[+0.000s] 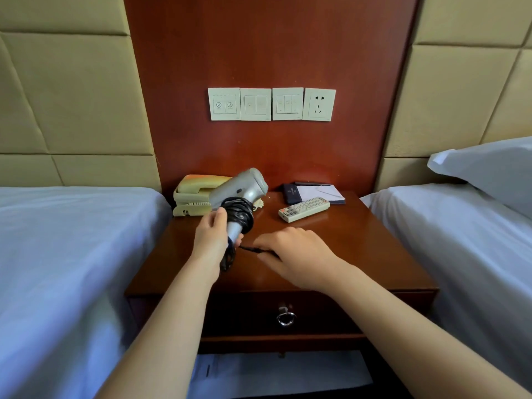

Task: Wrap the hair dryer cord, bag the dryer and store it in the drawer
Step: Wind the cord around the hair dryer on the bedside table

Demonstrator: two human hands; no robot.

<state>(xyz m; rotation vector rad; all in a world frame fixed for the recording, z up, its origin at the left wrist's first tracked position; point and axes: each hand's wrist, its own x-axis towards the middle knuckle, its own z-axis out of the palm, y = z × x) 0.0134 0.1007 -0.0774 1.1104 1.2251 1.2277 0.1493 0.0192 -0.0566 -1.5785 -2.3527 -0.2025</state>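
Note:
A silver hair dryer point(243, 188) is held above the wooden nightstand point(359, 243), its barrel tilted up to the right. Its black cord point(240, 216) is wound in several loops round the handle. My left hand point(211, 240) grips the lower handle. My right hand point(296, 254) pinches the loose end of the cord just right of the handle, close above the tabletop. The drawer point(316, 312) under the top is closed and has a metal ring pull point(286, 318). No bag is in sight.
A beige telephone point(195, 198) stands at the back left of the nightstand. A white remote point(303, 209), a dark booklet point(292, 192) and a notepad point(328, 192) lie at the back right. Beds flank both sides. Wall switches and a socket point(319, 104) are above.

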